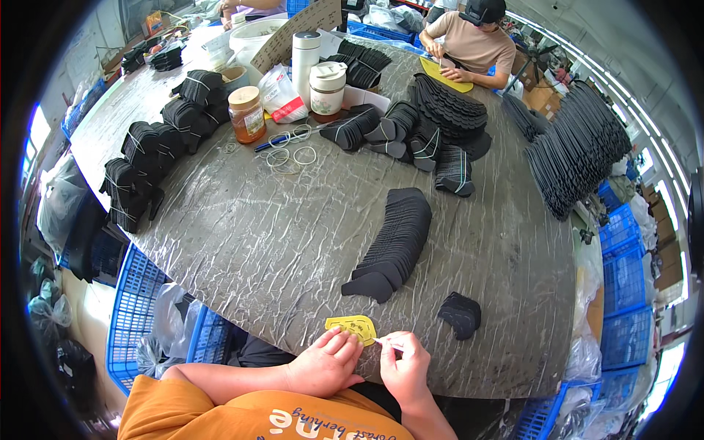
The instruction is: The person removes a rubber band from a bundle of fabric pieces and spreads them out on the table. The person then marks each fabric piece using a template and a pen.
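A yellow template (361, 321) with cut-out slots and dark marks lies at the near edge of the table. Across its lower left part, my left hand (328, 359) holds it with the fingers bent over it and the thumb apart below. Whatever is under the template is hidden. My right hand (404, 361) pinches a slim white pen (380, 341), its tip at the template's right edge. Just beyond the template, a curved row of overlapping black pieces (392, 242) fans away from me. To the right sits a small pile of black pieces (460, 315).
Tied black bundles (150, 143) line the left; more black stacks (447, 110) stand far and right. A honey-coloured jar (247, 116), white cup (327, 89), white bottle (306, 66), blue pen (272, 142) and rubber bands (279, 158) lie between. A co-worker (477, 44) handles another yellow template. Blue crates (136, 315) flank the table.
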### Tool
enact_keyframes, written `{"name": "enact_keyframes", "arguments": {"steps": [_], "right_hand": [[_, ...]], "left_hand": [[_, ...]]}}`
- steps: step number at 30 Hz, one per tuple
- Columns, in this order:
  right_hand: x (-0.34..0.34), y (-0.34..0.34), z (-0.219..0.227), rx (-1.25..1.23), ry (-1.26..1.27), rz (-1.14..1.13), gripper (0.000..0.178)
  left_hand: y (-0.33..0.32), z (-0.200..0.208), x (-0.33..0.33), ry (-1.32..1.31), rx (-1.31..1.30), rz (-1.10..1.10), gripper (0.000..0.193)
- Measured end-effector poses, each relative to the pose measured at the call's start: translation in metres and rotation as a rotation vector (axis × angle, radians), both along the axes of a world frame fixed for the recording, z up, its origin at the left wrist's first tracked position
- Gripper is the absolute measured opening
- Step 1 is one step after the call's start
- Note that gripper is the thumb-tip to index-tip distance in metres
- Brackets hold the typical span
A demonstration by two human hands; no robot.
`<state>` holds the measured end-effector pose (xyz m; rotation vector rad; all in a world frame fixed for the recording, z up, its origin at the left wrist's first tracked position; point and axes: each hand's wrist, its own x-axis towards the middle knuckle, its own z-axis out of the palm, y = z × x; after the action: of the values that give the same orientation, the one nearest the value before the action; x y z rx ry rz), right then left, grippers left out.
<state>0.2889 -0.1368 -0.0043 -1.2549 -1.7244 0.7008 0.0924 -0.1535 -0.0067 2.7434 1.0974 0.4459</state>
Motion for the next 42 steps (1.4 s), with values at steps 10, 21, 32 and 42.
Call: {"name": "enact_keyframes", "arguments": {"steps": [10,21,32,42], "right_hand": [[-0.008,-0.001,0.008,-0.043,-0.056,0.039,0.012],[-0.01,0.004,0.01,-0.044,-0.101,0.057,0.013],[-0.009,0.009,0.004,0.017,0.103,-0.045,0.011],[-0.005,0.026,0.008,-0.417,-0.033,0.082,0.028]], "left_hand": [[-0.001,0.0,0.0,0.0,-0.006,-0.002,0.065],[0.002,0.002,-0.001,0.007,0.017,-0.002,0.064],[0.051,0.008,-0.026,-0.214,-0.177,0.213,0.034],[0.042,-0.008,-0.035,-0.53,-0.171,0.172,0.024]]}}
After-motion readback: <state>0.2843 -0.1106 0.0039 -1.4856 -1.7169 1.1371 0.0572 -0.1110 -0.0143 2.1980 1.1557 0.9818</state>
